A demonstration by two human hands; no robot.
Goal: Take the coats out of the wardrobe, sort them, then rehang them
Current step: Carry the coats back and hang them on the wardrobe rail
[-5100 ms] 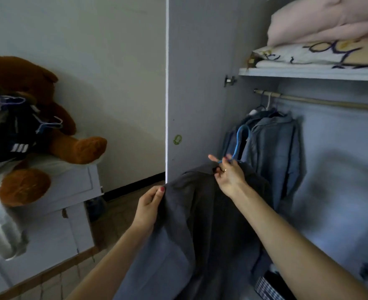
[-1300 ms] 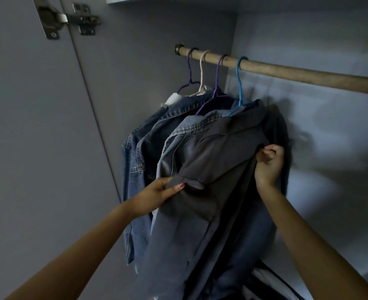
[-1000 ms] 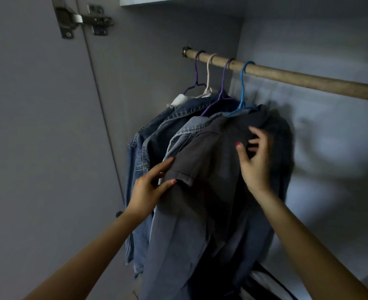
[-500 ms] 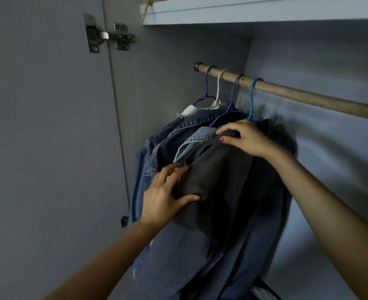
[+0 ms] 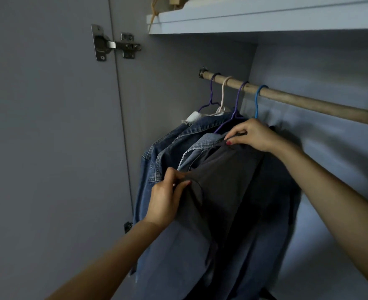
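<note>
A dark grey coat [image 5: 228,182] hangs from a blue hanger [image 5: 257,102] on the wooden rail [image 5: 308,102] inside the wardrobe. My left hand [image 5: 165,198] pinches the coat's left shoulder edge. Up at the collar, my right hand [image 5: 250,135] pinches the fabric just below the blue hook. To the left hang a light denim jacket [image 5: 200,146] on a purple hanger [image 5: 237,105] and darker denim jackets [image 5: 157,165] on a cream hanger [image 5: 223,94] and another purple one.
The open wardrobe door [image 5: 48,148] with its metal hinge [image 5: 113,43] stands to the left. A shelf [image 5: 265,20] runs above the rail. The rail's right part carries no hangers, and the back wall [image 5: 330,159] is bare there.
The grey coat was carried to the wardrobe and hung on the rail. In the last second my right hand rose to the collar and my left closed on the shoulder edge.
</note>
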